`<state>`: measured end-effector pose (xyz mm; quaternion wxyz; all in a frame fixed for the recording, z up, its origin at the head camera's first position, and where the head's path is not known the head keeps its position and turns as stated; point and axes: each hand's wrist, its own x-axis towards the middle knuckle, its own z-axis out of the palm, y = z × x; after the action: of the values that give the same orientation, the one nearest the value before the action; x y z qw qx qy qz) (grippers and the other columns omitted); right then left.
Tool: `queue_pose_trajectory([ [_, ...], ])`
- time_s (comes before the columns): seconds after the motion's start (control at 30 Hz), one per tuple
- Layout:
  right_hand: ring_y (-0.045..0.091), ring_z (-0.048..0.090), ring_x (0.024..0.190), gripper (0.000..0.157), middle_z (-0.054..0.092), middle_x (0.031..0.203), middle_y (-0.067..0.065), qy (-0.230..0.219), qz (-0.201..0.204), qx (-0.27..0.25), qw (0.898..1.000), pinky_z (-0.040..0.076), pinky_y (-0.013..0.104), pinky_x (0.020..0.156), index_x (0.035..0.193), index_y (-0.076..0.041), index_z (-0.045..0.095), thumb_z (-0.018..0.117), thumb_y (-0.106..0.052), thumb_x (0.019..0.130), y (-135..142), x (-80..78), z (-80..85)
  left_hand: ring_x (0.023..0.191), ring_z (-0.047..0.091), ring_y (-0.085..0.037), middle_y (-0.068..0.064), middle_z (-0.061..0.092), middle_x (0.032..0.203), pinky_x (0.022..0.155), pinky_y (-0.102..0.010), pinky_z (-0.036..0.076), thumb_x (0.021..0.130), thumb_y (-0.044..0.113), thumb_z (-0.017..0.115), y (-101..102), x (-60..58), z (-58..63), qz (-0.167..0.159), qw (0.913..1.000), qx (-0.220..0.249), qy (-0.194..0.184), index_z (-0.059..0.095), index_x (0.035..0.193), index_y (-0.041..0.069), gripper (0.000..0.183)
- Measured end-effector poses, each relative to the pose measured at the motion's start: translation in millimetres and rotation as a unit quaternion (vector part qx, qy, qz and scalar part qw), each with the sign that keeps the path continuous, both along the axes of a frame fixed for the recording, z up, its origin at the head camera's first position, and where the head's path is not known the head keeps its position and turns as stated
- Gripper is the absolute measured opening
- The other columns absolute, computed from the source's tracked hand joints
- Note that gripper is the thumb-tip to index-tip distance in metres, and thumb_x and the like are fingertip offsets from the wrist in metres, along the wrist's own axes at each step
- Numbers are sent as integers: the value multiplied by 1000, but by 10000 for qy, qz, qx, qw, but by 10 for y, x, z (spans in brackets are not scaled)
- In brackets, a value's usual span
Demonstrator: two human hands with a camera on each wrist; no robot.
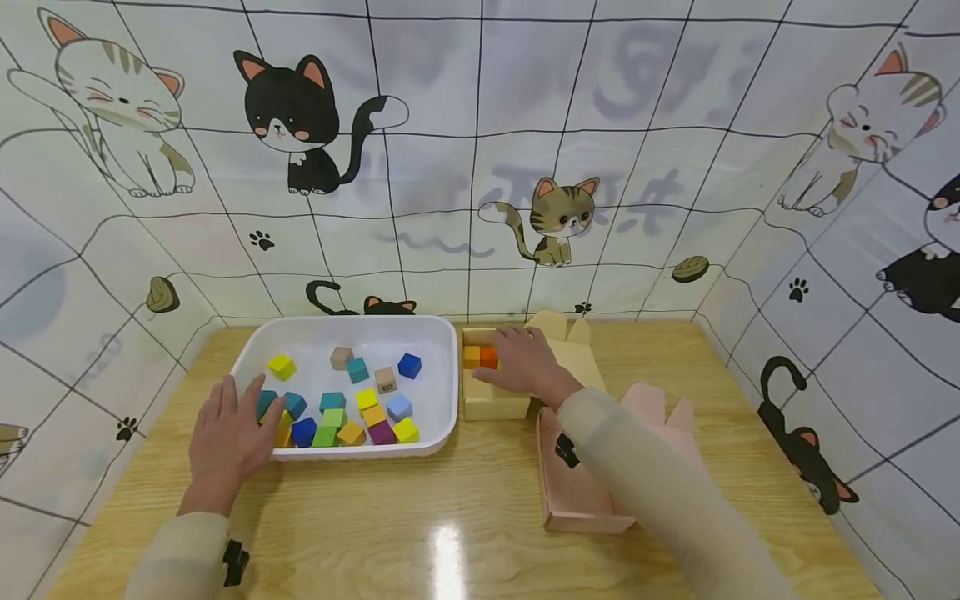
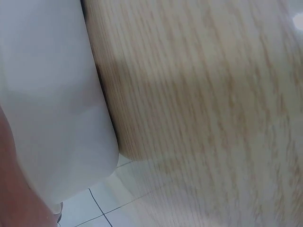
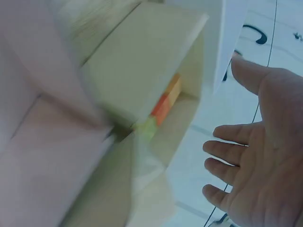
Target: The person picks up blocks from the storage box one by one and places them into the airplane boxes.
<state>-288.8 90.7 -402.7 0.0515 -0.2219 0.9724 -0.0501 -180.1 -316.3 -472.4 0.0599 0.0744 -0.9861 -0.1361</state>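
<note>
My left hand [image 1: 231, 433] lies over the front left corner of a white plastic tray [image 1: 444, 379], its fingers extended near the cubes there. Loose wooden cubes in several colours, such as a yellow cube [image 1: 282, 366] and a blue cube [image 1: 409, 365], are scattered in the tray. Over an open pale yellow cardboard box [image 1: 497, 407] hovers my right hand [image 1: 523, 362]. The right wrist view shows that palm bare, with fingers and thumb spread. Inside the box sit an orange cube [image 3: 174, 86], a red cube [image 3: 161, 108] and a light green cube [image 3: 147, 127] in a row.
An open pink cardboard box [image 1: 577, 492] stands in front of the yellow one, partly under my right forearm. The yellow box's raised lid [image 1: 577, 354] leans back to the right. A cat-print cloth [image 1: 435, 167] walls off the wooden table [image 1: 360, 525] behind and at both sides.
</note>
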Motion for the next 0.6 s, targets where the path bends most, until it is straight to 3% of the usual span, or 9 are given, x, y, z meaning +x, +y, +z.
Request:
queue_pose_trajectory([
  [0.2, 27, 51, 129, 57, 59, 136, 5, 471, 139, 269, 9984, 39, 50, 111, 134, -16, 57, 60, -53, 91, -443, -40, 44, 144, 8, -53, -37, 6, 156, 117, -68, 11, 102, 55, 23, 10, 13, 3, 22, 10000, 30, 14, 23, 152, 4, 72],
  [0.4, 24, 53, 118, 49, 64, 125, 1, 401, 293, 621, 9968, 42, 45, 107, 128, -20, 64, 60, -52, 91, -837, -76, 36, 144, 8, -53, -37, 7, 156, 117, -68, 11, 102, 54, 25, 26, 13, 12, 72, 10000, 8, 23, 24, 152, 5, 70],
  [0.6, 20, 55, 103, 34, 67, 101, -4, 304, 160, 674, 9971, 43, 42, 104, 107, -21, 72, 64, -49, 90, -1115, -189, -1, 144, 9, -53, -37, 7, 156, 117, -67, 12, 102, 53, 25, 24, 10, 32, 81, 9999, 23, 56, 25, 152, 5, 69],
])
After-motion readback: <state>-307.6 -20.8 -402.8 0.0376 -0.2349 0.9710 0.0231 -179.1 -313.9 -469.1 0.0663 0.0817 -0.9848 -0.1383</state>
